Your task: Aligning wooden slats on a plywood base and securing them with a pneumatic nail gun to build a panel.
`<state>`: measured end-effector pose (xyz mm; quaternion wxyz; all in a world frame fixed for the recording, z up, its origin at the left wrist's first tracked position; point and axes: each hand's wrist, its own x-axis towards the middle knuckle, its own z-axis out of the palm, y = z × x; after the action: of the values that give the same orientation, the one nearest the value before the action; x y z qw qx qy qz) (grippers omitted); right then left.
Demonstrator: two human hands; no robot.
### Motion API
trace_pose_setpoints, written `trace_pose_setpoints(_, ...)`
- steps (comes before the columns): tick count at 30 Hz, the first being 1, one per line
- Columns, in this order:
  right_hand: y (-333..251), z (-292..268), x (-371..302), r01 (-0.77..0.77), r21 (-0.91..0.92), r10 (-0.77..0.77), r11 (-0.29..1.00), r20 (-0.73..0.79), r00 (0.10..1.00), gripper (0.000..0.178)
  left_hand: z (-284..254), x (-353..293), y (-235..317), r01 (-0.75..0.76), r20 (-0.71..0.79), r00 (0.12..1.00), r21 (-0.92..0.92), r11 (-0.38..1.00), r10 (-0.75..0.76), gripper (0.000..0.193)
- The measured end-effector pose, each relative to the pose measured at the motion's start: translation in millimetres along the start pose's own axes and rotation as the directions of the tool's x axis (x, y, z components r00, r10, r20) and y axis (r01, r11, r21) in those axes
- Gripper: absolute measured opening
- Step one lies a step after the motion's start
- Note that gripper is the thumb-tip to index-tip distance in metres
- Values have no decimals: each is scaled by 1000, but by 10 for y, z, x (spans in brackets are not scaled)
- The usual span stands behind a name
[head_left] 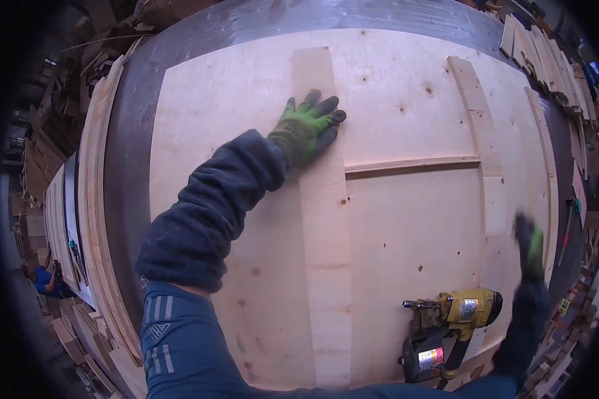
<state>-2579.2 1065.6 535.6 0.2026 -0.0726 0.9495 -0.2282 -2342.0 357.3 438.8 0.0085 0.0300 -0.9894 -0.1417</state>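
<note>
Rests the left hand (306, 130), spread, on the middle wooden strip (327, 279) atop the plywood sheet (393, 80). Holds the right hand (531, 247) near the outer strip (543, 143), too blurred to tell whether spread or gripping. Has a yellow nail gun (469, 308) closer in.

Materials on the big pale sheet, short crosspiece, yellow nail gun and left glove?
Big pale sheet: bare wood, likely plywood; knots and grain, no visible coating.
Short crosspiece: wood, probably plywood; its edge looks layered.
Yellow nail gun: housing painted metal or plastic, can't tell; nose shiny grey, likely metal.
Left glove: seemingly knit fabric, matte green; darker areas look coated.
</note>
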Motion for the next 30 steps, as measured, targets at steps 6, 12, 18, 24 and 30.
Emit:
trace_pose_setpoints(6, 1754, -157, -2914, -606, 426, 194, 672, 689, 698, 73, 54, 57, 73, 7, 1, 1000, 7, 1000, -7, 54)
trace_pose_setpoints(12, 531, 1102, -3104, -550, 835, 96, 15, 546, 832, 80, 84, 71, 83, 37, -9, 999, 10, 999, -37, 53)
trace_pose_setpoints(18, -808, 655, -2503, -577, 714, 132, 397, 578, 805, 51, -37, 18, 70, 56, 17, 998, -45, 997, -55, 56)
trace_pose_setpoints(24, -3284, 384, -844, 160, 528, -343, 834, 269, 900, 36, 9, -96, -17, 62, 4, 998, -25, 998, -62, 57)
trace_pose_setpoints(30, -5073, 846, 830, 425, 493, -603, 759, 288, 744, 55, 64, -109, -50, 45, -40, 998, -37, 998, -47, 57)
